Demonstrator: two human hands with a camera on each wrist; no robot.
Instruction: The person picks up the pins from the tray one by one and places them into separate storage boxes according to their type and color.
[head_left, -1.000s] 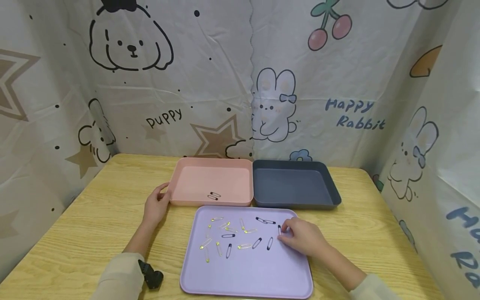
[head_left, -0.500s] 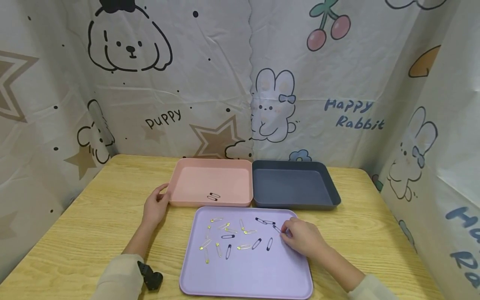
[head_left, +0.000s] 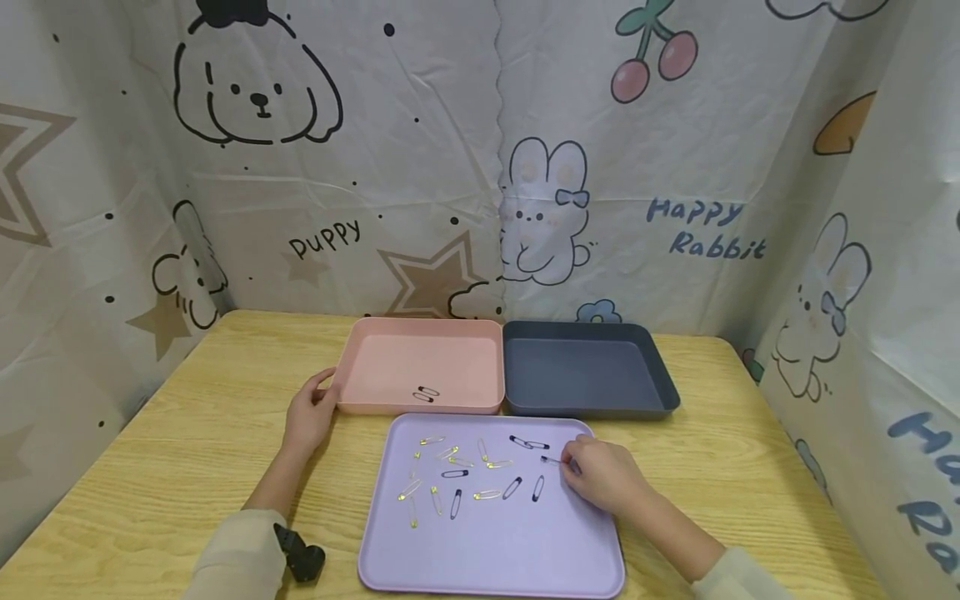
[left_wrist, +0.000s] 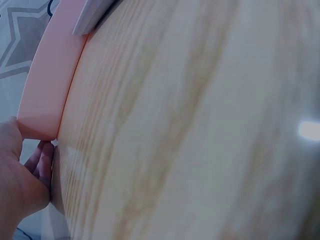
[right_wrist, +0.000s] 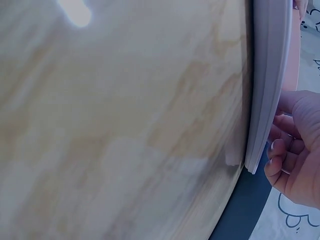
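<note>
My right hand [head_left: 603,472] pinches a black safety pin [head_left: 550,460] over the right side of the lilac tray [head_left: 495,554]; its black head points left and the far end is hidden by my fingertips. Black and gold safety pins lie scattered on that tray, among them a black one [head_left: 538,488] just below my hand and a gold one [head_left: 487,495] in the middle. At the left end of the pink tray [head_left: 427,350], my left hand [head_left: 309,415] rests its fingers against the outer wall. Two black safety pins [head_left: 426,393] lie inside the pink tray.
A dark blue-grey tray [head_left: 585,367] stands right of the pink one, both behind the lilac tray. All sit on a wood-grain table [head_left: 150,483]. Printed curtains [head_left: 420,167] enclose the back and sides. A black device [head_left: 302,557] is worn at my left sleeve.
The pinched black safety pin has swung from upright to nearly level, its head now pointing left. My right hand stays almost in place, and my left hand has not moved.
</note>
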